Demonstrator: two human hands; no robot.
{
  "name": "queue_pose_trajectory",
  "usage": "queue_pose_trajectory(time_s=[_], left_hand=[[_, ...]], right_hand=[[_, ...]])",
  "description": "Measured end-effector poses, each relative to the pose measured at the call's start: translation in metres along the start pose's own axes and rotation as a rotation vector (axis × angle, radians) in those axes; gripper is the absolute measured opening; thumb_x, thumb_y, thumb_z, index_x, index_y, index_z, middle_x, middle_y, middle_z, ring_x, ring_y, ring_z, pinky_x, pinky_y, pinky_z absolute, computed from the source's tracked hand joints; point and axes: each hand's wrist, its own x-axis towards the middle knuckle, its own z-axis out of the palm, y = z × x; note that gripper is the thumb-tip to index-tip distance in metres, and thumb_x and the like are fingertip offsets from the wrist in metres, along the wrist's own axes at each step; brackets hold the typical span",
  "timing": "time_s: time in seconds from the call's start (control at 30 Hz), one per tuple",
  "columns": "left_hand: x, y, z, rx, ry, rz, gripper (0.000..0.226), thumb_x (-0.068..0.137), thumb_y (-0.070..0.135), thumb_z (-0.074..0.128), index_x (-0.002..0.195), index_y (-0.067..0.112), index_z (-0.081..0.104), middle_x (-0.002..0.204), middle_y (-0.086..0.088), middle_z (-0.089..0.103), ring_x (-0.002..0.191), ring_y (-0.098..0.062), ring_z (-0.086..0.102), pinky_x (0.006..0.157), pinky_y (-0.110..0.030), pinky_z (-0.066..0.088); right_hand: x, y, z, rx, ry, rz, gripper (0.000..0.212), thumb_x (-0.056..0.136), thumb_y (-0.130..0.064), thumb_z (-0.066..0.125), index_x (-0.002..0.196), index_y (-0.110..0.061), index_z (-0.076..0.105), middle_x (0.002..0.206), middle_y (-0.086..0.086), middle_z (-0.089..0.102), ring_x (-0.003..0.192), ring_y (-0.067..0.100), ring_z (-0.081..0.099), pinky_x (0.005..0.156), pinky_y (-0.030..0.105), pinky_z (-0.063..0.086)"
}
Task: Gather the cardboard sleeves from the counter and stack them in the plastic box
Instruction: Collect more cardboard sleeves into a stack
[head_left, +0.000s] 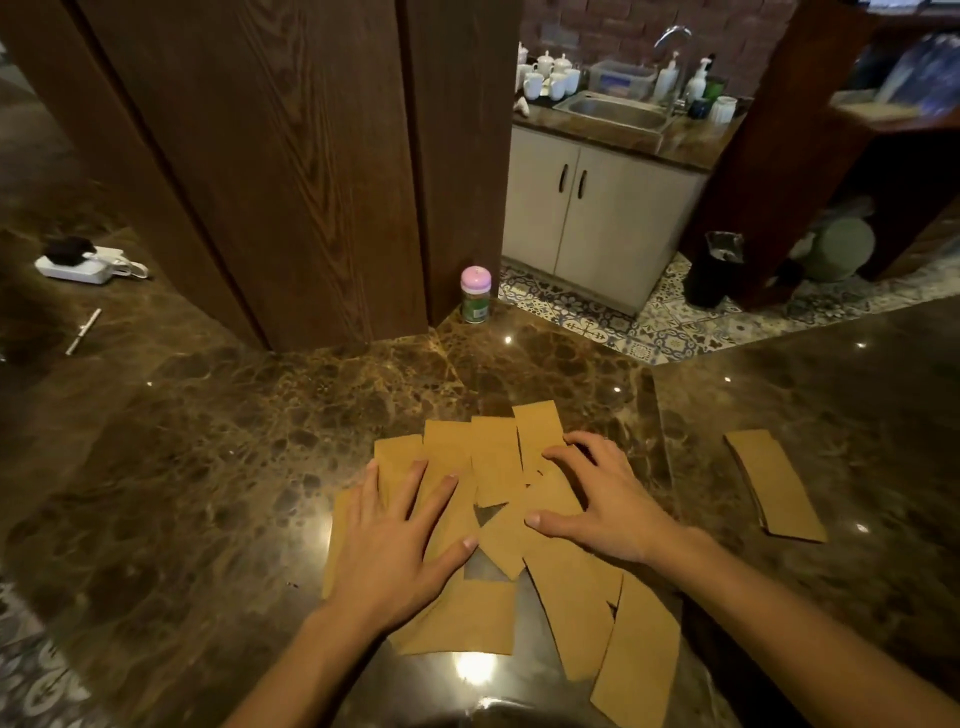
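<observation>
Several flat brown cardboard sleeves (496, 457) lie fanned and overlapping on the dark marble counter (208, 467) in front of me. My left hand (395, 540) presses flat on the left part of the pile, fingers spread. My right hand (602, 499) rests on the right part, fingers curved and apart, thumb on a sleeve. A small separate stack of sleeves (776, 486) lies to the right, apart from both hands. A clear plastic box (621, 78) stands far back beside the sink.
A pink-capped small bottle (475, 293) stands at the counter's far edge by the wooden pillar (291, 156). A white power strip with a black plug (83, 262) and a thin white stick (83, 325) lie at the far left. Beyond are the sink cabinet (587, 208) and tiled floor.
</observation>
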Motion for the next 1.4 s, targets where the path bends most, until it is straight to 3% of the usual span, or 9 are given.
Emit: queue_pose_trajectory(time_s=[0.23,0.33,0.4,0.63,0.83,1.0,1.17,1.27,1.4], left_hand=[[-0.01,0.012,0.002,-0.182,0.083,0.071,0.07,0.087,0.074,0.049,0.145,0.034,0.051,0.157,0.001,0.043,0.148,-0.033,0.028,0.113,-0.05,0.031],[-0.013,0.019,0.001,-0.286,0.056,0.084,0.068,0.084,0.068,0.059,0.144,0.038,0.052,0.16,0.006,0.037,0.15,-0.024,0.026,0.117,-0.047,0.029],[-0.014,0.024,-0.002,-0.372,0.055,0.096,0.065,0.081,0.062,0.067,0.141,0.04,0.054,0.16,0.01,0.035,0.146,-0.015,0.031,0.114,-0.04,0.034],[-0.002,0.04,-0.02,-0.671,0.177,0.098,0.069,0.072,0.021,0.091,0.133,0.034,0.061,0.146,0.013,0.046,0.135,0.003,0.04,0.107,-0.027,0.042],[0.004,0.063,-0.036,-1.135,0.103,-0.012,0.077,0.087,0.0,0.075,0.149,0.031,0.043,0.112,0.0,0.075,0.107,-0.014,0.07,0.093,-0.026,0.055],[0.019,0.08,-0.048,-1.337,0.224,-0.161,0.026,0.09,0.008,0.073,0.112,0.019,0.067,0.101,-0.007,0.077,0.101,-0.028,0.073,0.08,-0.03,0.06],[0.033,0.103,-0.06,-1.619,0.078,-0.383,0.019,0.103,0.021,0.056,0.12,0.016,0.05,0.1,-0.014,0.078,0.083,-0.025,0.076,0.063,-0.037,0.06],[0.03,0.119,-0.067,-1.672,-0.056,-0.428,0.021,0.104,0.022,0.055,0.124,0.016,0.052,0.095,-0.011,0.079,0.082,-0.025,0.076,0.065,-0.039,0.061],[0.008,0.144,-0.085,-2.147,-0.525,-0.461,0.039,0.104,0.034,0.048,0.132,0.011,0.063,0.126,-0.02,0.068,0.112,-0.029,0.067,0.092,-0.044,0.055]], right_hand=[[-0.025,0.011,-0.032,0.219,-0.029,0.177,0.052,0.073,-0.052,0.089,0.114,-0.026,0.07,0.113,-0.013,0.069,0.104,0.006,0.065,0.093,0.032,0.056],[-0.033,0.014,-0.047,0.464,-0.05,0.187,0.014,0.085,-0.022,0.087,0.093,-0.022,0.075,0.089,-0.011,0.076,0.081,-0.002,0.072,0.073,0.02,0.056],[-0.039,0.016,-0.052,0.553,-0.02,0.209,0.012,0.088,-0.015,0.083,0.092,-0.02,0.072,0.083,-0.01,0.075,0.074,-0.002,0.071,0.065,0.014,0.052],[-0.052,0.018,-0.059,0.836,0.161,0.292,0.02,0.095,-0.012,0.075,0.114,-0.009,0.07,0.103,0.01,0.081,0.097,0.028,0.078,0.078,0.031,0.063],[-0.059,0.015,-0.063,0.979,0.298,0.314,0.024,0.098,-0.013,0.07,0.122,-0.01,0.069,0.109,0.009,0.081,0.103,0.027,0.077,0.096,0.048,0.061],[-0.056,0.004,-0.071,1.062,0.618,0.365,0.015,0.097,-0.02,0.073,0.111,-0.022,0.069,0.108,0.005,0.08,0.102,0.023,0.077,0.096,0.054,0.06],[-0.056,-0.016,-0.103,1.114,0.798,0.315,0.016,0.097,-0.029,0.071,0.111,-0.035,0.064,0.113,-0.003,0.077,0.104,0.014,0.075,0.095,0.045,0.061],[-0.062,-0.033,-0.112,1.266,0.714,0.283,0.017,0.098,-0.023,0.07,0.112,-0.031,0.065,0.114,-0.001,0.077,0.103,0.015,0.076,0.092,0.042,0.062],[-0.07,-0.055,-0.1,1.167,0.534,0.271,0.029,0.096,-0.023,0.074,0.124,-0.021,0.066,0.114,0.002,0.079,0.104,0.018,0.077,0.093,0.046,0.062]])
